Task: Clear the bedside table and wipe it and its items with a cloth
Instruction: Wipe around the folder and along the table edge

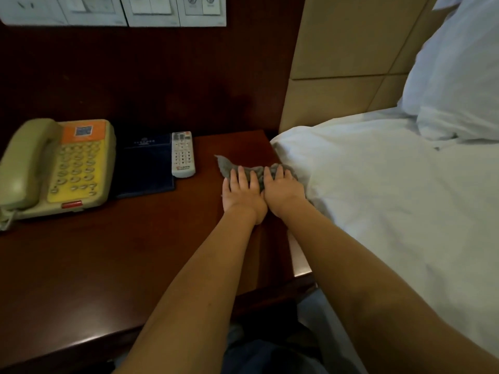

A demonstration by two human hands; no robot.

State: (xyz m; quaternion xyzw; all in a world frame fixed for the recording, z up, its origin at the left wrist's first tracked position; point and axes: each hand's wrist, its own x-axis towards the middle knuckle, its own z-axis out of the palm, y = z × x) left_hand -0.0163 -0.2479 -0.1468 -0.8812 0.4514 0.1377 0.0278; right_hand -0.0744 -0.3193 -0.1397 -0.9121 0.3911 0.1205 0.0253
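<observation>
Cloth (pixel 227 166) lies bunched at right edge of bedside table (pixel 108 252), beside bed (pixel 378 198). Your left hand (pixel 243 194) and right hand (pixel 283 190) press it, fingers straight, slightly apart. Likely soft, light, limp: grip bunched middle, not loose corner.

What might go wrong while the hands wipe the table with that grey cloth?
1. The grey cloth, pressed under the left hand and right hand, lies right beside the white bedsheet; a wipe that way may smear dirt on it.
2. The remote control, dark folder and telephone sit on the bedside table; a wide sweep leftwards might knock the remote.
</observation>
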